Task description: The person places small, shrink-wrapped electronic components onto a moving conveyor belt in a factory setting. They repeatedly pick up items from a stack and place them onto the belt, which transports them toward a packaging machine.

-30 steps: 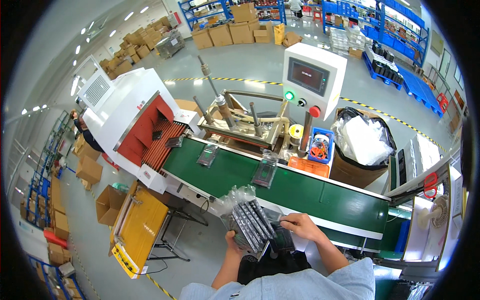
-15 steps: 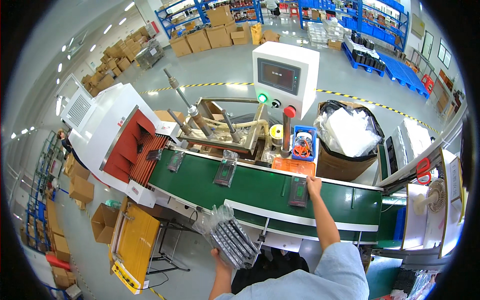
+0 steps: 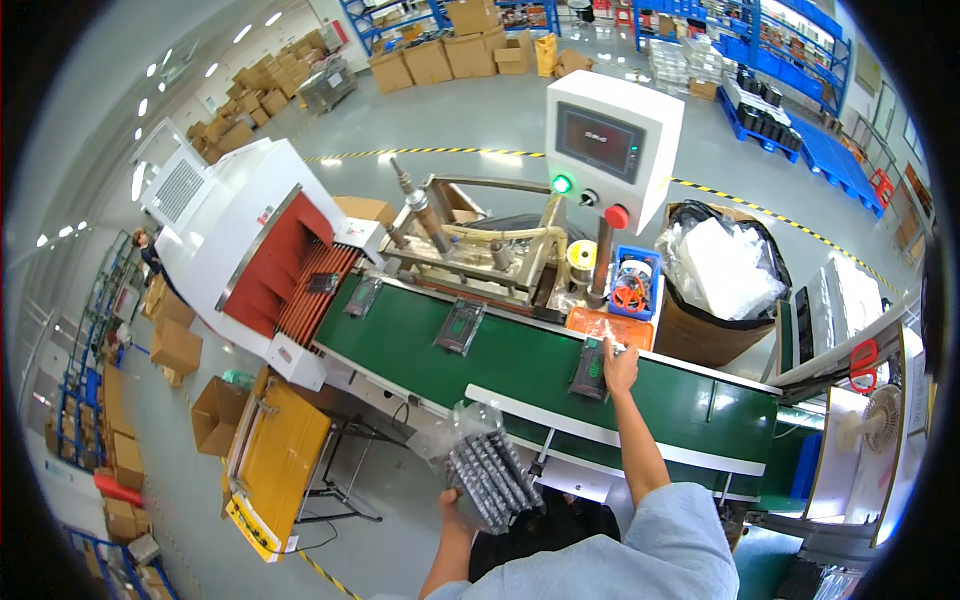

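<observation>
My left hand [image 3: 457, 510] is closed round the lower left side of a stack of flat dark packages [image 3: 493, 485], held tilted in front of the belt, with loose clear film sticking out at its top. On the green conveyor belt [image 3: 535, 350] lies one flat dark package in clear film [image 3: 588, 372], with a green mark on its face. My right hand [image 3: 621, 368] is at its upper right edge, fingers bent and closed there. Two more wrapped packages, a middle one [image 3: 461, 326] and a left one [image 3: 363, 297], lie farther left on the belt.
A white tunnel machine [image 3: 240, 220] with red curtain strips and rollers [image 3: 305, 290] stands at the belt's left end. Behind the belt are a control box [image 3: 640, 120], an orange tray [image 3: 625, 328], a blue bin [image 3: 650, 270] and a film-filled carton [image 3: 700, 325]. A yellow table [image 3: 285, 450] stands front left.
The view has shifted. The packages on the belt have travelled left towards the tunnel machine. My right hand has followed its package left; my left hand still holds the stack.
</observation>
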Demonstrator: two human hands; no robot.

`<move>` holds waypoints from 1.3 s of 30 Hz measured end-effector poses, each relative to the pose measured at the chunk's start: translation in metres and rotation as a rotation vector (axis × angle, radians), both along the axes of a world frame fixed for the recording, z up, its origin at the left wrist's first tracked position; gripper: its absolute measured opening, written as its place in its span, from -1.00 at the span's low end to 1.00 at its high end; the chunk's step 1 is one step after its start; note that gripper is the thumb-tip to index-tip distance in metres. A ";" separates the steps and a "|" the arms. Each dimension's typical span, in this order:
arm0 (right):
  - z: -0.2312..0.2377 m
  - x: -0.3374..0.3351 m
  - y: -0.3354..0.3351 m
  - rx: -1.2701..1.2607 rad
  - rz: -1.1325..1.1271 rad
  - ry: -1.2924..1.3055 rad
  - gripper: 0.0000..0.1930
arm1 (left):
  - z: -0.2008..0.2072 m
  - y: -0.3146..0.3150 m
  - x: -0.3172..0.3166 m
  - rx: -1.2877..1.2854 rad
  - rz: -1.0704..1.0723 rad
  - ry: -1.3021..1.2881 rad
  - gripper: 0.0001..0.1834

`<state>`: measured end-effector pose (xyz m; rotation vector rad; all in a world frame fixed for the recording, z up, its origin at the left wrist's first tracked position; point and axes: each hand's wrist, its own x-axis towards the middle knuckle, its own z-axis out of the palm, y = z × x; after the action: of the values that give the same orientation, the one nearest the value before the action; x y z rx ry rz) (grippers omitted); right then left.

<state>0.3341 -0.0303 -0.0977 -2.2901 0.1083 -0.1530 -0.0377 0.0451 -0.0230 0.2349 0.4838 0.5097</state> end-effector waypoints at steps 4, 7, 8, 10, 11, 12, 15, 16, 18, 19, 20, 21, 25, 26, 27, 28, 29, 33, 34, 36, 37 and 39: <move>0.082 -0.060 -0.005 0.394 0.765 0.572 -0.57 | -0.020 0.010 -0.002 -0.062 -0.101 -0.081 -0.32; 0.133 -0.122 -0.013 0.603 1.233 0.624 -0.63 | 0.002 0.009 0.011 -0.020 -0.126 -0.064 -0.35; 0.142 -0.137 -0.016 0.564 1.276 0.483 -0.64 | -0.003 0.011 0.007 -0.050 -0.155 -0.016 -0.33; 0.169 -0.145 -0.015 0.397 1.290 0.437 -0.70 | -0.003 0.009 0.008 -0.009 -0.221 -0.039 -0.32; 0.171 -0.146 -0.014 0.392 1.264 0.409 -0.72 | -0.007 0.008 0.007 -0.016 -0.236 -0.034 -0.32; 0.171 -0.147 -0.014 0.388 1.237 0.383 -0.73 | -0.010 0.007 0.004 -0.022 -0.252 -0.028 -0.32; 0.169 -0.151 -0.019 0.353 1.232 0.215 -0.73 | -0.005 0.002 0.004 -0.011 -0.246 0.009 -0.31; 0.168 -0.152 -0.022 0.337 1.241 0.146 -0.72 | -0.002 0.000 0.004 -0.004 -0.235 0.026 -0.31; 0.169 -0.152 -0.028 0.320 1.276 0.172 -0.72 | -0.005 -0.001 0.000 -0.011 -0.230 0.007 -0.32; 0.170 -0.152 -0.032 0.311 1.294 0.187 -0.72 | -0.007 -0.001 -0.002 -0.015 -0.228 -0.001 -0.32; 0.172 -0.151 -0.037 0.288 1.324 0.221 -0.76 | -0.007 0.000 -0.003 -0.009 -0.211 -0.016 -0.36; 0.173 -0.150 -0.043 0.263 1.348 0.258 -0.78 | -0.003 0.001 -0.003 -0.007 -0.198 -0.032 -0.40; 0.161 -0.147 -0.061 0.265 1.339 0.394 -0.82 | 0.003 0.003 0.011 -0.043 -0.125 -0.027 -0.43; 0.155 -0.145 -0.066 0.311 1.320 0.442 -0.82 | 0.005 0.003 0.015 -0.054 -0.115 -0.022 -0.43; 0.148 -0.143 -0.071 0.356 1.297 0.490 -0.82 | 0.011 0.000 0.019 -0.067 -0.107 -0.017 -0.42; 0.142 -0.141 -0.076 0.403 1.272 0.538 -0.82 | 0.015 -0.002 0.024 -0.080 -0.100 -0.012 -0.42; 0.137 -0.138 -0.080 0.434 1.233 0.581 -0.82 | 0.014 -0.003 0.029 -0.077 -0.114 -0.030 -0.42; 0.126 -0.127 -0.106 0.562 1.029 0.648 -0.84 | -0.002 0.002 0.046 -0.003 0.026 -0.030 -0.42; 0.123 -0.118 -0.117 0.588 0.967 0.637 -0.84 | 0.002 0.004 0.051 0.017 0.051 -0.042 -0.40; 0.102 -0.086 -0.150 0.618 0.806 0.518 -0.86 | 0.010 0.013 0.054 0.055 0.096 -0.065 -0.36; 0.109 -0.072 -0.162 0.649 0.630 0.495 -0.88 | -0.001 0.022 0.044 0.068 0.072 -0.089 -0.28; 0.089 -0.030 -0.198 0.532 0.407 0.293 -0.80 | -0.013 0.031 0.034 0.072 0.030 -0.178 -0.17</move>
<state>0.3039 -0.2285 -0.0085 -1.7443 -0.1527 0.3811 -0.0032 0.0763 -0.0364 0.2493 0.2962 0.5720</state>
